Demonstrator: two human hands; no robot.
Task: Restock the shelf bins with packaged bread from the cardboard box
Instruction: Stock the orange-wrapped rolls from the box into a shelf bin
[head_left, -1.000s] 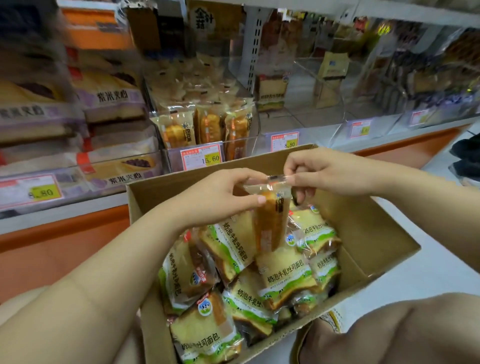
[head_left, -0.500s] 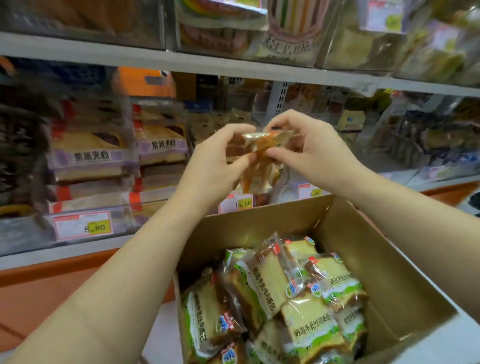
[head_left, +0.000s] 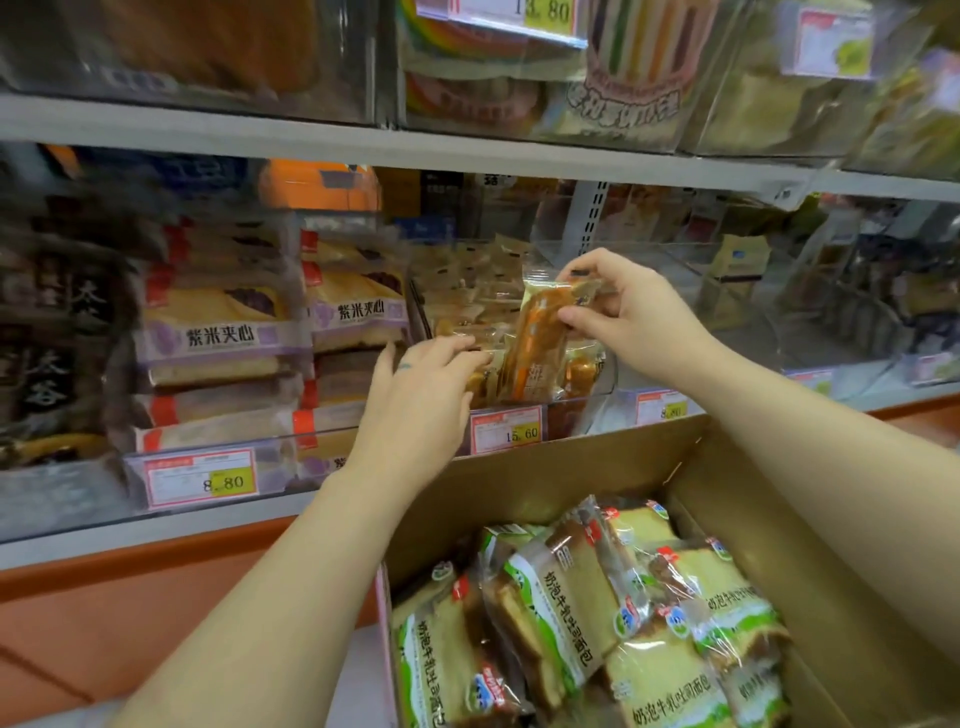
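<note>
Orange-brown bread packet (head_left: 537, 338) upright over clear bin (head_left: 597, 395) front | right hand (head_left: 628, 306) pinching its top end | left hand (head_left: 421, 384) flat, fingers on packets (head_left: 467, 312) inside bin | cardboard box (head_left: 545, 467) below bin, holding green-labelled loaves (head_left: 566, 613)

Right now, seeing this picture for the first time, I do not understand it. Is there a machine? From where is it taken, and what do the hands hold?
There is no machine. A person wears a camera on the head, so the picture looks forward and down at their own arms. The right hand pinches the upper part of a brown bread packet at a clear shelf bin tagged 15.60. The left hand reaches into that bin, fingers fairly straight on the packets there, gripping nothing. Below stands an open cardboard box with green-labelled bread packets inside. Purple-labelled packets fill the bin to the left.
</note>
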